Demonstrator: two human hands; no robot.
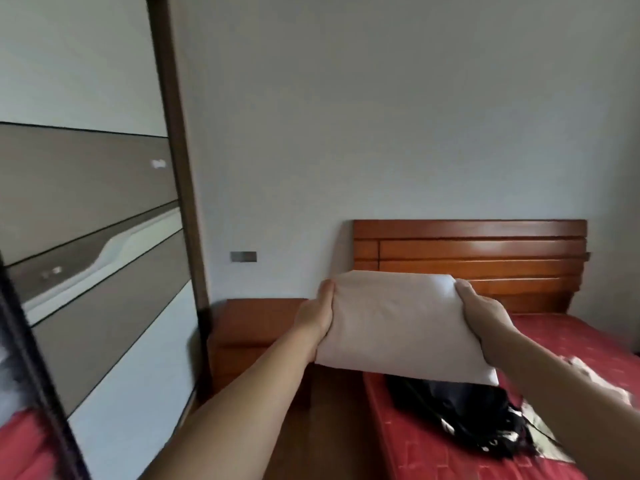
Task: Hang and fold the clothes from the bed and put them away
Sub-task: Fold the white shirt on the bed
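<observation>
Both hands are up in front of the chest, carrying a folded cloth (398, 323), pale pinkish-beige, smooth and soft, squared off into a thick rectangular pad with rounded edges. The left hand (317, 317) clasps its left edge, thumb on top and fingers tucked out of sight underneath; the right hand (485, 315) grips the right edge the same way, thumb lying over the top corner. The bundle is held in the air above the near corner of the bed (450, 459), clear of the red patterned mattress cover. Directly under it on the bed lies a crumpled black garment (460, 414), glossy, with loose stringy edges. Behind stands a ridged, polished wooden headboard (478, 251), a matching nightstand (256, 323) beside it, a plain pale wall (381, 116), and at left a wardrobe sliding door (86, 220) in grey and white panels.
</observation>
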